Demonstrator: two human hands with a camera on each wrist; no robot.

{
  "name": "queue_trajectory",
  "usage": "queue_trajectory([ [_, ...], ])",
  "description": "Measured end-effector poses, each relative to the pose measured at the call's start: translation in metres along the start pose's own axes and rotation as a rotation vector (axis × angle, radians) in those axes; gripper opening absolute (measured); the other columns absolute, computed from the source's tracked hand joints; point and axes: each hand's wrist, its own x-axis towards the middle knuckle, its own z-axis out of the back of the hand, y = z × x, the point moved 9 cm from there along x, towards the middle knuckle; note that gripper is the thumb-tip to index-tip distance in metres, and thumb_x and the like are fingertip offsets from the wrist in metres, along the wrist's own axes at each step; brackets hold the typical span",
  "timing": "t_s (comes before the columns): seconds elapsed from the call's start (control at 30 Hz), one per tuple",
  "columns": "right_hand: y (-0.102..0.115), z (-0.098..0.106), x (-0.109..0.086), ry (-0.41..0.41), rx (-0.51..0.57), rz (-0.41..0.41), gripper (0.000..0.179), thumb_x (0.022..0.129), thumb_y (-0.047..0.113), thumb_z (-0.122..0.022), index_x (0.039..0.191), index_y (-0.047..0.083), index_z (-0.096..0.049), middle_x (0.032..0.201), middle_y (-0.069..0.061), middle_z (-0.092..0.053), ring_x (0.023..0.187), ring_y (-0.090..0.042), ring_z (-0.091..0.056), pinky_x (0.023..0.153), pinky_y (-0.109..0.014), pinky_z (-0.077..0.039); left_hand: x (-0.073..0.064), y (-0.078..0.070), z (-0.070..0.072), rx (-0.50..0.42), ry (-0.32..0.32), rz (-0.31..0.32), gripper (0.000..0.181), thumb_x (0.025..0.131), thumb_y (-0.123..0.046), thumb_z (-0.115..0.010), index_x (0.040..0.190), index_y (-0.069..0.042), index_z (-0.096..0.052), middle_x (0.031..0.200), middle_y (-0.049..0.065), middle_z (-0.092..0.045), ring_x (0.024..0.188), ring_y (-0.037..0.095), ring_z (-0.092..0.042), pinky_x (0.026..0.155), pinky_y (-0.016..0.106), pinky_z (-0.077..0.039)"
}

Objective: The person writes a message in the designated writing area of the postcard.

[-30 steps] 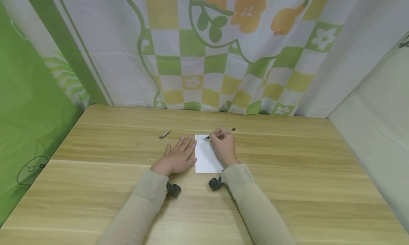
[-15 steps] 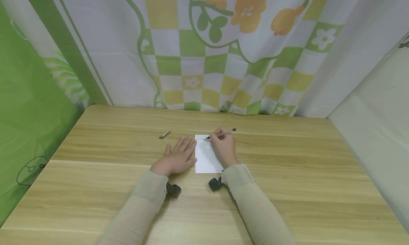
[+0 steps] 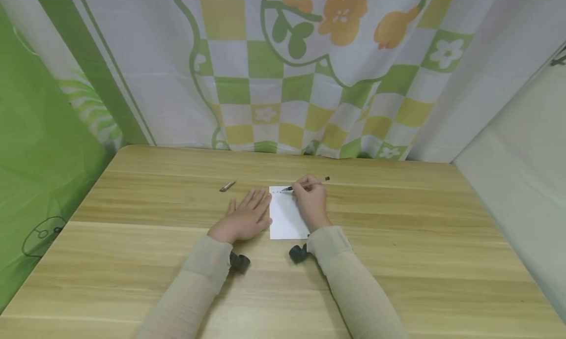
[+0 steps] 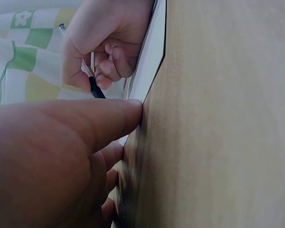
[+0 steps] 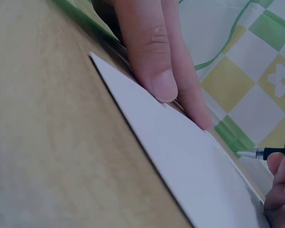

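A small white sheet of paper (image 3: 286, 221) lies on the wooden table, with a short row of dark marks near its top edge. My left hand (image 3: 242, 222) rests palm down with spread fingers, thumb and fingertips on the paper's left edge, as the left wrist view (image 4: 61, 142) also shows. My right hand (image 3: 312, 204) pinches a clear-barrelled pen (image 3: 320, 181) with a black grip, its tip above the end of the row of marks. In the right wrist view the pen tip (image 5: 247, 154) appears raised off the paper. The right hand covers the paper's right side.
A pen cap (image 3: 227, 186) lies on the table beyond the left hand. Black wrist cameras (image 3: 240, 263) sit under both sleeves. A patterned curtain (image 3: 265, 88) hangs along the table's (image 3: 398, 221) back edge. A thin black cable (image 3: 43, 234) shows at the far left.
The pen and the fingers of my right hand have shifted slightly right, uncovering a bit more of the marks. My left hand stays in place.
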Motion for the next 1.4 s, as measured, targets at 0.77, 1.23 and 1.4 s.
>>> queue_trajectory([
  [0.77,-0.002,0.018,-0.012,0.115,0.626,-0.115,0.009,0.094,-0.003,-0.06,0.093,0.005,-0.055,0.074,-0.006,-0.065,0.061,-0.009,-0.056,0.053,-0.016,-0.046,-0.009,-0.008,0.009,-0.047,-0.002,-0.027,0.07,0.107,-0.039,-0.043,0.164,-0.013,-0.013,0.17,0.008,0.003,0.155,0.033,0.008,0.115,0.069,0.012],
  [1.23,-0.009,0.038,-0.026,0.044,0.64,-0.13,0.014,0.097,-0.003,-0.049,0.09,0.007,-0.056,0.073,-0.006,-0.06,0.065,-0.012,-0.055,0.056,-0.018,-0.045,-0.01,-0.016,0.01,-0.102,-0.044,-0.043,0.066,0.108,-0.034,-0.045,0.163,-0.01,-0.016,0.17,0.012,-0.004,0.155,0.035,0.001,0.116,0.07,0.005],
  [1.4,-0.003,0.031,-0.023,0.06,0.655,-0.103,0.013,0.096,-0.004,-0.049,0.089,0.006,-0.054,0.073,-0.006,-0.06,0.065,-0.012,-0.056,0.056,-0.019,-0.045,-0.015,-0.014,0.034,-0.185,-0.202,-0.073,0.06,0.107,-0.026,-0.049,0.158,-0.003,-0.03,0.166,0.02,-0.021,0.153,0.04,-0.018,0.12,0.065,-0.012],
])
